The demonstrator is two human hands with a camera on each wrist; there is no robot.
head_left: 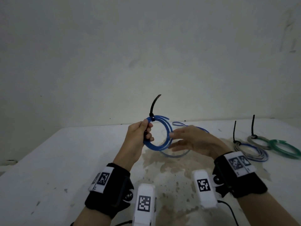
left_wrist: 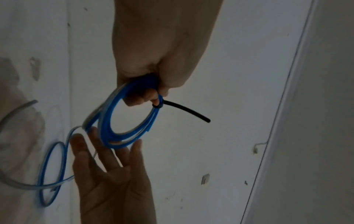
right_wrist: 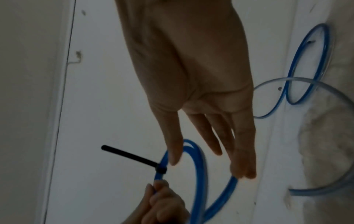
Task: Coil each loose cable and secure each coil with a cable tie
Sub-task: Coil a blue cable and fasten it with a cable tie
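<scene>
My left hand (head_left: 143,132) (left_wrist: 151,91) grips a blue cable coil (head_left: 158,145) (left_wrist: 126,134) (right_wrist: 201,181) held upright above the white table (head_left: 65,160). A black cable tie (head_left: 154,106) (left_wrist: 184,109) (right_wrist: 130,156) is cinched round the coil's top, its tail sticking up. My right hand (head_left: 187,139) (right_wrist: 201,106) is flat with straight fingers, its fingertips (right_wrist: 243,171) touching the coil's right side. A loose blue and clear cable (head_left: 177,154) (left_wrist: 49,166) (right_wrist: 298,78) lies on the table behind the hands.
Two tied coils lie at the right: a grey-blue one (head_left: 251,151) and a grey-green one (head_left: 276,145), each with an upright black tie tail. A stained patch (head_left: 171,168) marks the table's middle. The wall (head_left: 146,46) stands close behind.
</scene>
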